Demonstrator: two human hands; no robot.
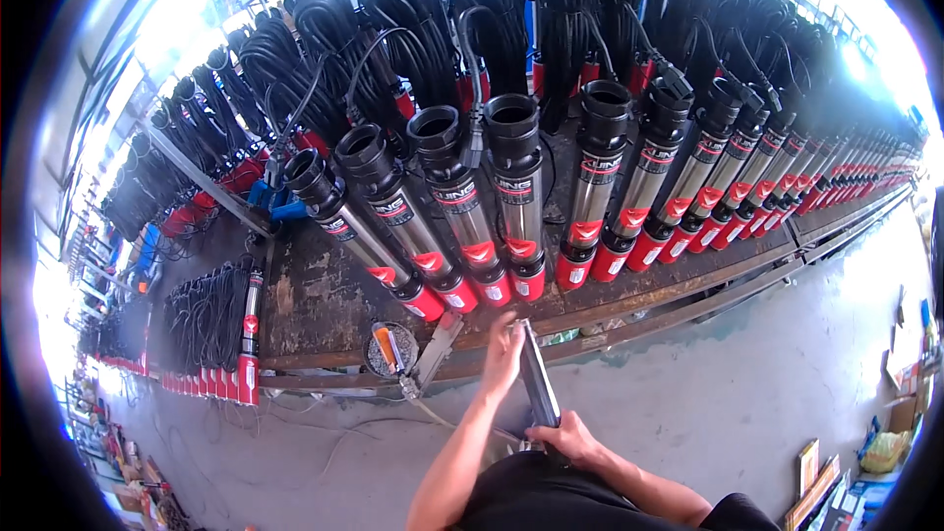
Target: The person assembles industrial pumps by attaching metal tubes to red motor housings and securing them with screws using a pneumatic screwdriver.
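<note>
Long, straight, silver-and-black bar with a metallic sheen (pixel 539 379) slants between the person's two hands, just in front of the bench edge and above the grey concrete floor (pixel 678 383), its near end close to the black shirt (pixel 551 494). The right hand (pixel 572 436) grasps that near end, thumb and fingers wrapped about it. The left hand (pixel 504 339) is at the far end, its bent fingers against the tip; whether they clench it or merely touch it, I cannot tell. Beyond the hands, a worn, dark-topped workbench (pixel 315 285) carries a curving row of silver cylinders with black collars and red bases (pixel 519 199), most standing close together, with thick coils of black cable (pixel 408 39) behind them. Near the bench edge, left of the left hand, sits a small round bowl of grey bits (pixel 369 354) with an orange-and-white tube-like object (pixel 386 346) in it. Just beside the bowl, a flat grey metal bracket (pixel 436 354) juts from the edge.
</note>
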